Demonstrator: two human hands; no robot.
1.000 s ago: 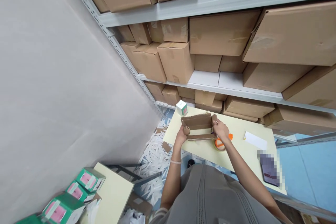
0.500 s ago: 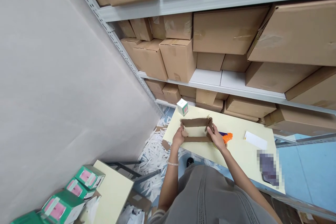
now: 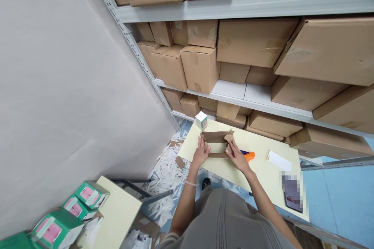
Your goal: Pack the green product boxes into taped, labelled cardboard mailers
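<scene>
A small cardboard box (image 3: 215,137), open at the top, rests on or just above the pale yellow table; its interior shows a pale surface. At its left end, my left hand (image 3: 201,153) is closed around the wall, fingers over the edge. My right hand (image 3: 238,158) grips the opposite end, its fingers on a torn-looking flap that leans inward. Just right of that hand lies an orange and dark blue tool (image 3: 249,156), partly hidden. Beyond the box, a small white and green carton (image 3: 201,120) stands at the table's far left corner.
Shelving (image 3: 187,11) packed with cardboard cartons rises behind the table (image 3: 263,179). A white slip (image 3: 279,160) and a partly blurred phone-like device (image 3: 293,194) lie on the right. Paper shreds (image 3: 166,167) cover the floor. Green boxes (image 3: 91,194) sit on a second table at lower left.
Both hands have shifted their fingers inward over the box ends, and the right end flap now leans further in. The view has moved slightly.
</scene>
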